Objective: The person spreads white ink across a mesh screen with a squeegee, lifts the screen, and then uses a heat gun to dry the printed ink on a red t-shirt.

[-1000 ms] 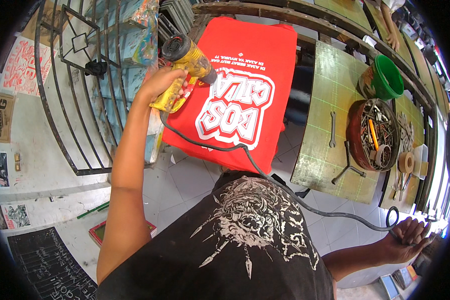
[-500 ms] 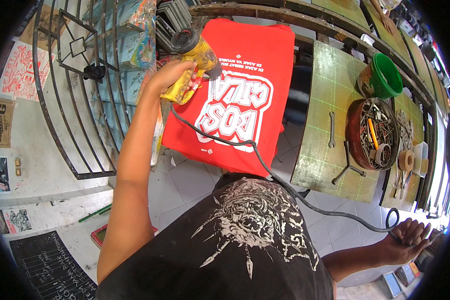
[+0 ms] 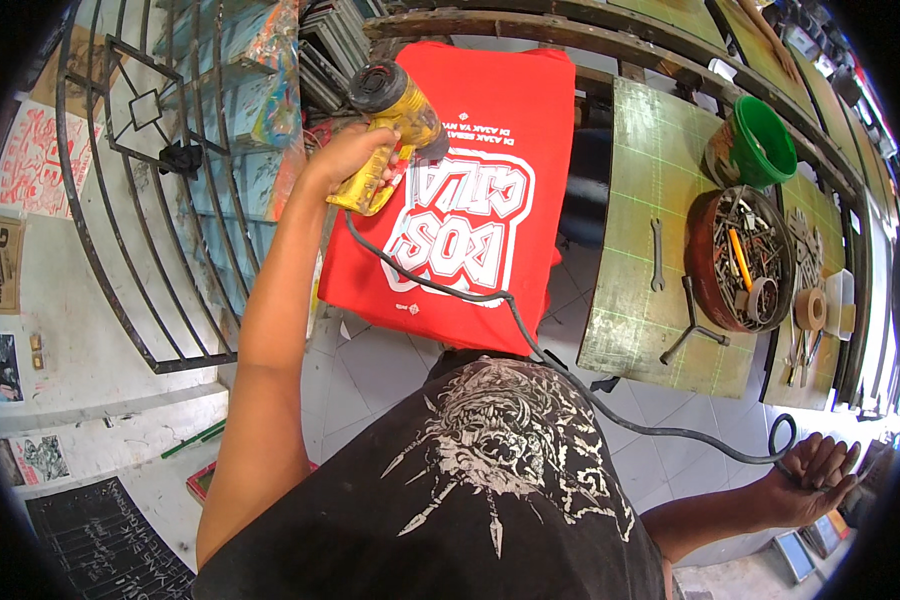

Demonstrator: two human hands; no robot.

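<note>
My left hand is wrapped round the handle of a yellow heat gun with a dark rear cap. The gun's dark nozzle points down at a red shirt, close above its white printed lettering; whether it touches the cloth I cannot tell. The shirt lies stretched flat on a board in front of me. A black power cord runs from the handle across the shirt and past my waist. At the far right, my right hand is closed round that cord near a loop in it.
To the right, a gridded worktable carries a wrench, a lug wrench, a round tin of metal parts, a green bucket and a tape roll. Metal bars stand at the left. Another person's arm shows at top right.
The heat gun in my left hand has shifted slightly to the right over the print. The view has turned a little. My right hand keeps its hold on the cord.
</note>
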